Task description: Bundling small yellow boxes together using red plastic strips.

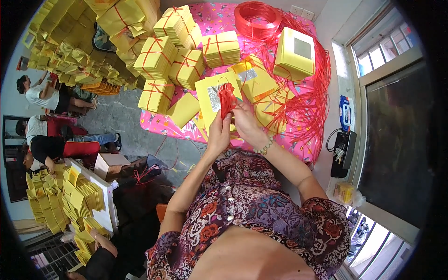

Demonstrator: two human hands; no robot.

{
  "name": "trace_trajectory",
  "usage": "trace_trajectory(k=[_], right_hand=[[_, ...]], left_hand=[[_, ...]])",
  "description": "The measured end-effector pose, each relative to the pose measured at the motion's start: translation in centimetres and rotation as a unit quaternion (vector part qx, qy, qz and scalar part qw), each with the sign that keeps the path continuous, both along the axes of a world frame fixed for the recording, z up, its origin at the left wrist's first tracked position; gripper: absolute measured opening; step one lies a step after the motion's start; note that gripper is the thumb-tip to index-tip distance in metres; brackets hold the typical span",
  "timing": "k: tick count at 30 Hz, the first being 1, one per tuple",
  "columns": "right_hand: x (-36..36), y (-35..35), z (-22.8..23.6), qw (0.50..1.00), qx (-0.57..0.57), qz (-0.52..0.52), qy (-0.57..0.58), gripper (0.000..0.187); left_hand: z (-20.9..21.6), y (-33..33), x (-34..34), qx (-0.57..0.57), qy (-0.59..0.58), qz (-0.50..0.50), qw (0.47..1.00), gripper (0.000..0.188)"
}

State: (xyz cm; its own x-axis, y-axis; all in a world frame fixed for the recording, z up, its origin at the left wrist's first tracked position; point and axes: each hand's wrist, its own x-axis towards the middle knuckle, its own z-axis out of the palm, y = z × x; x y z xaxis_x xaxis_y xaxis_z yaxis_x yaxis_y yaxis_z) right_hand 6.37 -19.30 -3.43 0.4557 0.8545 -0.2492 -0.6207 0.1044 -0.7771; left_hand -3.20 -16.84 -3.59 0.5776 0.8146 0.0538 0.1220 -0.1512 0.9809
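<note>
Both my hands are together above the near part of a pink-covered table. My left hand (219,134) is closed around the lower end of a gathered red bundle (227,95), which looks like thin plastic ribbon. A thin loop stands out at its top. Against the bundle's right side my right hand (246,122) is closed too, its fingertips partly hidden. Beneath them lies yellow paper (205,93) with a silver square. More yellow sheets (259,84) are spread to the right, and a loose yellow piece (184,110) is to the left.
Yellow paper stacks tied with red ribbon (155,58) fill the table's left. A red ribbon coil (258,21) and loose red strands (322,84) lie at the back and right, around a yellow stack (284,65). People sit at left near a white table (109,210) of yellow paper.
</note>
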Motion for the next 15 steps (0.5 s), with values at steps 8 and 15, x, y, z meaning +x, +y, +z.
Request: trace_trajectory(k=[8, 15], right_hand=[[-2.5, -1.2, 0.4, 0.969, 0.057, 0.241, 0.013, 0.054], [3.8, -2.6, -1.0, 0.789, 0.027, 0.61, -0.071, 0.032]], left_hand=[[4.0, 3.3, -1.6, -0.141, -0.192, 0.12, 0.964, 0.019], [8.8, 10.9, -11.9, -0.287, -0.402, 0.125, 0.861, 0.026]])
